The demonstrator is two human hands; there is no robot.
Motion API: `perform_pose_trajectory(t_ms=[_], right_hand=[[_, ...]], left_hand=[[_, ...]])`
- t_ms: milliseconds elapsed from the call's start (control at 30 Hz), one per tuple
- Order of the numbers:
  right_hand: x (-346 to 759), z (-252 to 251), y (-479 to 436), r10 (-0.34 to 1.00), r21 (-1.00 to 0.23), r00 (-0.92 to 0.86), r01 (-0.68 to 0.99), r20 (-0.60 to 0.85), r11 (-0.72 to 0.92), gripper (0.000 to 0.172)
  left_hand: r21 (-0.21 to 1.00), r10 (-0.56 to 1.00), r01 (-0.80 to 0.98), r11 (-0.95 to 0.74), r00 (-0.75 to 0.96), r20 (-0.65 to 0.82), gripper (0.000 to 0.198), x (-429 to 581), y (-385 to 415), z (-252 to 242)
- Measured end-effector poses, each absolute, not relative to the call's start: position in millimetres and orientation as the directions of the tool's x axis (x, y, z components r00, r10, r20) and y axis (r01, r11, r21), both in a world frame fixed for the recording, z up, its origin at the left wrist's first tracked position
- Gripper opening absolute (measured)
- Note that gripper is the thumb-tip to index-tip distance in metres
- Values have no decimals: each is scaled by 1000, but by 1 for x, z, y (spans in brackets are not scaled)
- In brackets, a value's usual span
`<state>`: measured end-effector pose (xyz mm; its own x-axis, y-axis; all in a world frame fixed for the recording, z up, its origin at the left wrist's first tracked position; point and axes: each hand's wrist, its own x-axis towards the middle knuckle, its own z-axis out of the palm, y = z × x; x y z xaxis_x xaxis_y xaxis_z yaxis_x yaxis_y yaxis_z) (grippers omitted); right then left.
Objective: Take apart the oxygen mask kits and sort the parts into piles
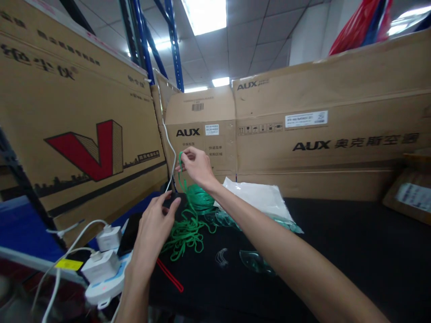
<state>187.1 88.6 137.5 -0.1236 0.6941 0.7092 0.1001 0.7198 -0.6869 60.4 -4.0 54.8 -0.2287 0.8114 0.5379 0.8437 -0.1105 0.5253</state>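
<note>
My right hand (197, 167) is raised above the table, thumb and fingers closed on a strand of green cord (180, 161). That strand hangs down towards a ball of green cord (201, 200) and a loose, looped pile of the same cord (187, 236) in front of it. Lower and to the left, my left hand (156, 220) has its thumb apart from its fingers, with no held object showing. Its fingertips are close to the bottom of a white cable (171, 148); whether they touch it I cannot tell.
A white power strip (104, 285) with plugged-in chargers stands at left. Large cardboard boxes (319, 161) wall the back and left. On the black table (330, 251) are a white plastic bag (257, 195), a red looped cord (171, 276) and thin clear strands (221, 257).
</note>
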Motion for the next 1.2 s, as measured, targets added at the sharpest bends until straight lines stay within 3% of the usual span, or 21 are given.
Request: perform_pose_trajectory(t_ms=[133, 300, 433, 567, 667, 733, 867, 1033, 1133, 1200], right_hand=[[198, 172, 81, 678, -683, -86, -56, 730, 728, 16], [217, 217, 50, 645, -645, -105, -284, 757, 710, 23], [241, 232, 21, 617, -625, -128, -288, 776, 726, 25], [287, 213, -8, 608, -619, -119, -186, 785, 763, 20], [337, 176, -29, 642, -646, -89, -26, 762, 763, 9], [371, 145, -41, 700, -694, -13, 121, 714, 710, 11], [419, 79, -59, 862, -834, 91, 323, 498, 447, 23], [435, 18, -67, 957, -885, 32, 391, 287, 253, 28], [436, 3, -67, 968, -856, 0, 466, 252, 224, 24], [436, 3, -69, 943, -754, -11, 597, 334, 274, 25]], left_hand=[[510, 801, 841, -181, -175, 572, 52, 65, -4, 56], [612, 808, 714, -340, -112, 579, 61, 85, -11, 58], [659, 829, 645, -387, -70, 555, 64, 109, -19, 60], [741, 901, 528, -415, 125, 416, 47, 124, -28, 64], [835, 910, 415, -361, 354, 217, 44, 125, -30, 65], [882, 883, 354, -309, 451, 129, 41, 125, -27, 63], [945, 849, 258, -199, 527, 35, 35, 132, -18, 53], [978, 803, 183, -104, 596, -26, 43, 148, -15, 43], [992, 800, 115, -53, 599, -26, 44, 153, -18, 42], [993, 820, 87, -78, 572, 15, 40, 156, -19, 42]])
